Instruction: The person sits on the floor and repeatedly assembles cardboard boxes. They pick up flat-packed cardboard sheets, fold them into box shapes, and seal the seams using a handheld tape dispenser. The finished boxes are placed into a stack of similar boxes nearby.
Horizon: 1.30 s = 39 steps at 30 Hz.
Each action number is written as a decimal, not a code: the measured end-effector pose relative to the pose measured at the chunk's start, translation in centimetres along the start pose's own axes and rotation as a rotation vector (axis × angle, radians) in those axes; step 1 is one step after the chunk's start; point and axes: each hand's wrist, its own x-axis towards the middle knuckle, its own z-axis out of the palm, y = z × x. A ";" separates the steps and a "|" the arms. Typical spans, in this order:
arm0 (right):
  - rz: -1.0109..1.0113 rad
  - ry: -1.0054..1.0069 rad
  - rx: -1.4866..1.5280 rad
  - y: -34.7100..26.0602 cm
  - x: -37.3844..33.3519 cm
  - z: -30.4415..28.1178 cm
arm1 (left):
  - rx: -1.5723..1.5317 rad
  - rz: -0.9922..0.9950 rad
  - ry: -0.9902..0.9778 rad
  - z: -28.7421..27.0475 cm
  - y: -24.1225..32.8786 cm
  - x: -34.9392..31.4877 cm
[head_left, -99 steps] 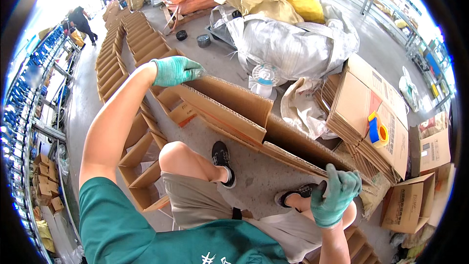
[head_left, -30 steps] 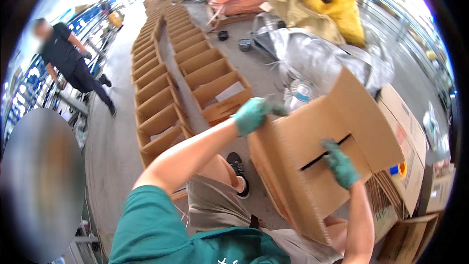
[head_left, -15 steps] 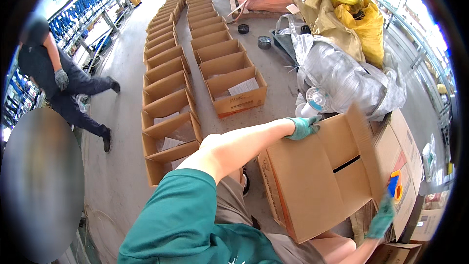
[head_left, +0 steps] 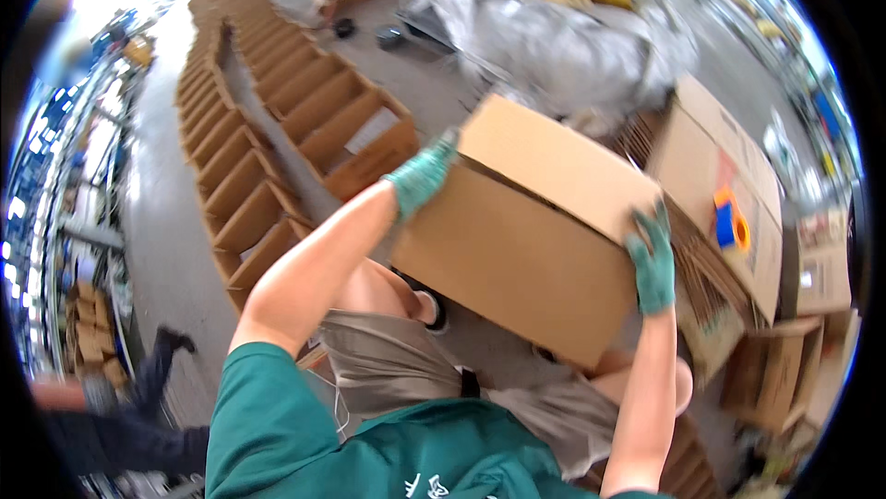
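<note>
A brown cardboard box (head_left: 526, 250) is tilted in front of me between my knees. Its two long top flaps lie folded in, with a narrow dark gap between them. My left hand (head_left: 423, 178), in a green glove, grips the box's left edge at the gap. At the opposite edge my right hand (head_left: 653, 264), also gloved in green, presses on the box with its fingers apart. To the right, a blue and orange tape dispenser (head_left: 732, 222) lies on a stack of flattened cartons (head_left: 738, 167). The underside of the box is hidden.
Two long rows of open cartons (head_left: 318, 102) run away at the left, some with papers inside. Beyond my box lies a grey plastic sack (head_left: 563, 42). Open cartons (head_left: 775, 374) stand at the lower right. A co-worker's dark-clad leg (head_left: 152, 388) shows at the lower left.
My right hand has come from beside the tape dispenser to the box's right edge. The raised flap is now folded down. My view has swung, shifting the carton rows and co-worker.
</note>
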 end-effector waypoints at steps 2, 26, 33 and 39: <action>-0.045 -0.043 -0.109 1.3 1.8 -0.8 | 0.190 0.164 0.216 0.3 -2.2 2.7; 0.070 0.409 -1.144 5.0 8.6 -20.1 | 0.272 0.399 0.089 1.2 -5.4 4.9; 0.506 0.188 -1.359 14.2 10.7 -26.4 | 0.304 0.347 0.085 2.1 -3.5 4.5; 0.004 0.201 -0.210 7.6 10.0 -21.5 | 0.305 0.393 0.130 2.0 -4.2 4.3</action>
